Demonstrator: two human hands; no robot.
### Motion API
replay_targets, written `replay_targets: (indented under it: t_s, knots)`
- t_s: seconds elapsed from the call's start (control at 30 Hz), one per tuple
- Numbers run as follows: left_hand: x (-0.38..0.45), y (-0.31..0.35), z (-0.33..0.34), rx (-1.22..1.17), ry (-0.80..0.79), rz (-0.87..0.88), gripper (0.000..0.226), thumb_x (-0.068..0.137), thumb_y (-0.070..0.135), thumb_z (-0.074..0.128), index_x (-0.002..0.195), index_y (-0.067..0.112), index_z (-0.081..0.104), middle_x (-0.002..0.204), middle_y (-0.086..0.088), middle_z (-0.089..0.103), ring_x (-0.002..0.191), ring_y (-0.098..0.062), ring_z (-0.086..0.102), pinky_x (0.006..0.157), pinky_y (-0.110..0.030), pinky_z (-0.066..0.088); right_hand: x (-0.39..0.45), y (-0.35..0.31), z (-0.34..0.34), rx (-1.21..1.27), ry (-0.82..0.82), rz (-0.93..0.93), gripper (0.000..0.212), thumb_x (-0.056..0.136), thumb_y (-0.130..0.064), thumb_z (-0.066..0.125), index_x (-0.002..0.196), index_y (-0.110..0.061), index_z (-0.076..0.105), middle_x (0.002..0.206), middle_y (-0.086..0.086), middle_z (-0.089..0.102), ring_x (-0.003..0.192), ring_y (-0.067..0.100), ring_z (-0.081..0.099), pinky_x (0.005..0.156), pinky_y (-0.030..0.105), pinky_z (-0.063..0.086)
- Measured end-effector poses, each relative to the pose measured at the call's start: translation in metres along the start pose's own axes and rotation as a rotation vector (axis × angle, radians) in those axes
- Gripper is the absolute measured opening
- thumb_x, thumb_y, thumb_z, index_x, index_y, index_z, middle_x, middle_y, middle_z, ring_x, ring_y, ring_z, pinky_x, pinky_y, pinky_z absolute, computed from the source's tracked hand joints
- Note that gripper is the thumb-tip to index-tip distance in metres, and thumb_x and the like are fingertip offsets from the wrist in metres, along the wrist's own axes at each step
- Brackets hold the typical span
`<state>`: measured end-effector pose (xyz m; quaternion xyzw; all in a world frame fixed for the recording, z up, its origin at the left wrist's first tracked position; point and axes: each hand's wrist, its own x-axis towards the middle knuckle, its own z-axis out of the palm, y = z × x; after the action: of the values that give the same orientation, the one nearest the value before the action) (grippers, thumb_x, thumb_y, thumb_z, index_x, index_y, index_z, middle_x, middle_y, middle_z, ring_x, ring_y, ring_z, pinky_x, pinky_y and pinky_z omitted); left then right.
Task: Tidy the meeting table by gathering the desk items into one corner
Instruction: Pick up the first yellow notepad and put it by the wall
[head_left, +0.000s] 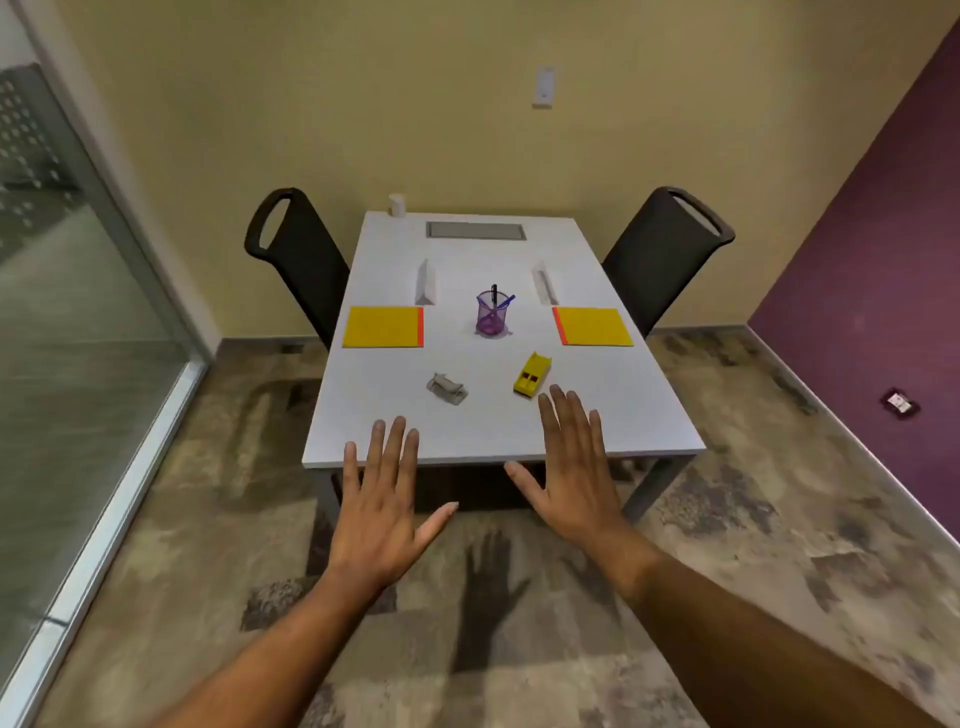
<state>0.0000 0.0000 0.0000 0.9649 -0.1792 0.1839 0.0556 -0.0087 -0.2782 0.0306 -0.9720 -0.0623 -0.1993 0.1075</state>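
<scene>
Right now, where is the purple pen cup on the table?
In the head view, the purple pen cup stands mid-table, between the two yellow notepads, beyond the yellow stapler.

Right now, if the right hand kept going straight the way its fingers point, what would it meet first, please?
Most likely the yellow stapler, lying just beyond the right hand and its fingertips. The hand seems to hover above the table, so its height is uncertain.

so on my feed i only saw two bare forearms, no sleeves anywhere in shot. left hand (382, 512) and right hand (574, 475) had no gloves, rings or watch, and the nails were short and plain.
</scene>
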Motion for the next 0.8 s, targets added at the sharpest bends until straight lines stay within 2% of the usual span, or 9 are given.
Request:
replay_targets:
  t_s: [0.13, 0.5, 0.8]
  knots:
    - [-0.007, -0.010, 0.002, 0.027, 0.002, 0.029, 0.105, 0.097, 0.079, 0.033, 0.169, 0.008, 0.003, 0.178, -0.014, -0.001, 0.165, -0.034, 0.000, 0.130, -0.065, 0.011, -0.008, -0.011, 0.007, -0.044, -0.045, 0.026, 0.098, 0.099, -0.078, 0.032, 0.168, -0.018, -0.004, 0.177, 0.002, -0.010, 0.164, 0.025, -0.006, 0.130, 0.059, 0.012]
    - [-0.001, -0.019, -0.001, -0.015, -0.026, 0.021, 0.105, 0.098, 0.080, 0.030, 0.169, 0.009, 0.003, 0.178, -0.014, -0.004, 0.165, -0.033, -0.002, 0.129, -0.066, 0.014, -0.006, -0.024, 0.012, -0.040, -0.102, 0.030, 0.096, 0.099, -0.078, 0.029, 0.168, -0.021, -0.006, 0.177, 0.001, -0.012, 0.164, 0.022, -0.008, 0.131, 0.058, 0.010]
    - [0.042, 0.022, 0.021, -0.054, -0.055, 0.114, 0.107, 0.096, 0.083, 0.029, 0.169, 0.010, 0.002, 0.178, -0.014, -0.005, 0.165, -0.034, -0.002, 0.128, -0.067, 0.015, -0.001, 0.013, 0.007, -0.066, -0.114, 0.103, 0.097, 0.097, -0.082, 0.021, 0.168, -0.022, -0.006, 0.177, 0.003, -0.010, 0.164, 0.024, -0.007, 0.130, 0.060, 0.011]
